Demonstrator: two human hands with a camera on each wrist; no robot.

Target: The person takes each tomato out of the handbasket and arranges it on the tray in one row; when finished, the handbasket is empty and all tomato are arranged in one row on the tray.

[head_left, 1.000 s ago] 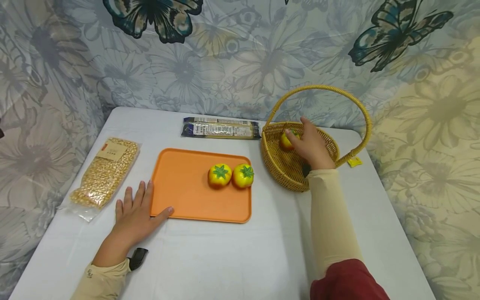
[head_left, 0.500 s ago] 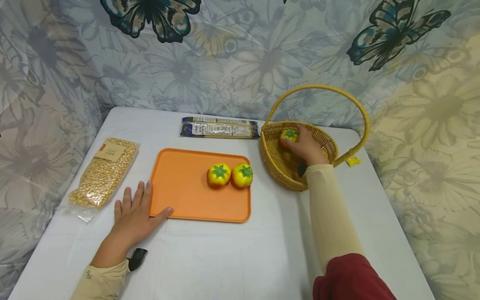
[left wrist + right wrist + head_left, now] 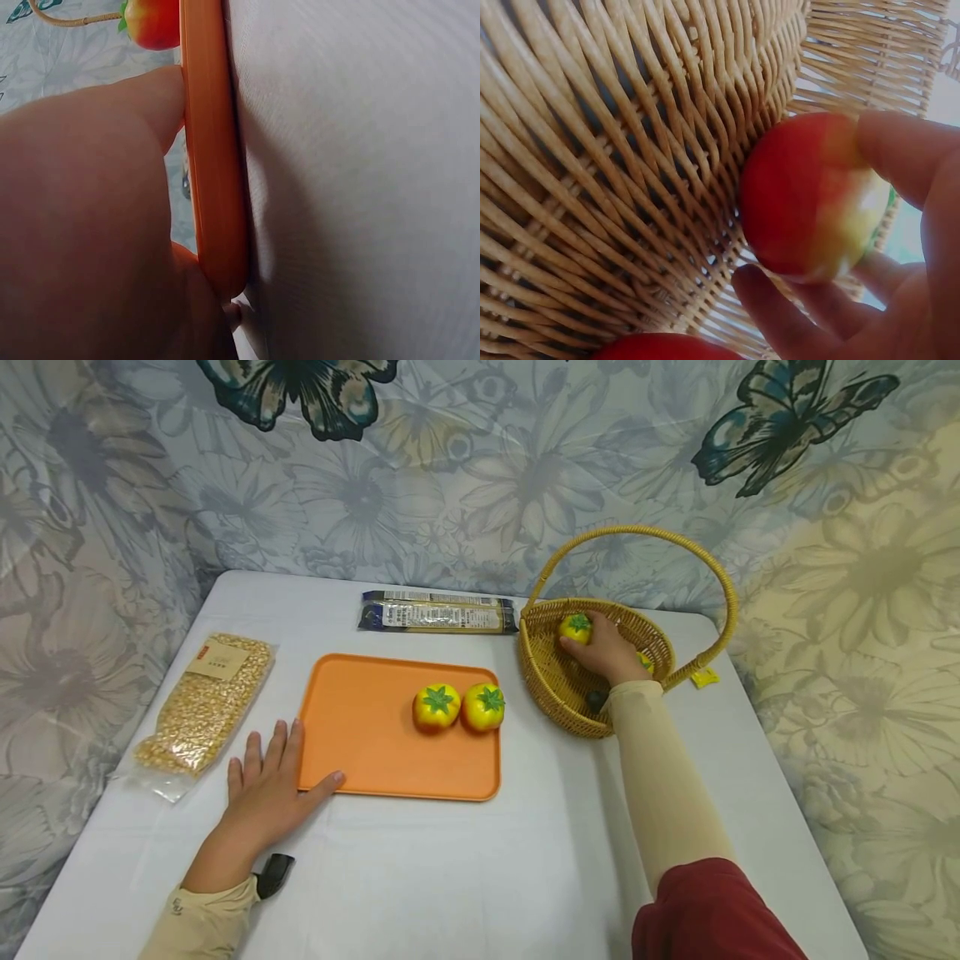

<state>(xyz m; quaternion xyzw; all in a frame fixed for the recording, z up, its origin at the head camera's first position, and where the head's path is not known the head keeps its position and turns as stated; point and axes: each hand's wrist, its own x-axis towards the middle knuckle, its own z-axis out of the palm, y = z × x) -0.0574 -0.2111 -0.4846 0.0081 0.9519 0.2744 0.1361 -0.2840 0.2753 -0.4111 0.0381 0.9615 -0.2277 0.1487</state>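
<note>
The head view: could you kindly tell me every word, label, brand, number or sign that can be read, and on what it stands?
No text is readable.
Bag label: print too small.
Packaging label: print too small.
Left sleeve mark: too small.
Wrapper: any print too small.

Worktop (image 3: 450, 877), white-covered. Directly upon it: clear bag of corn kernels (image 3: 213, 710), labelled, at left; orange rectangular tray (image 3: 367, 727), flat, centre; long film-wrapped packaging (image 3: 438, 613), dark-ended, along the back; round wicker basket (image 3: 542, 689), arched handle, right; small yellow packet (image 3: 705, 677), near the right edge.
</note>
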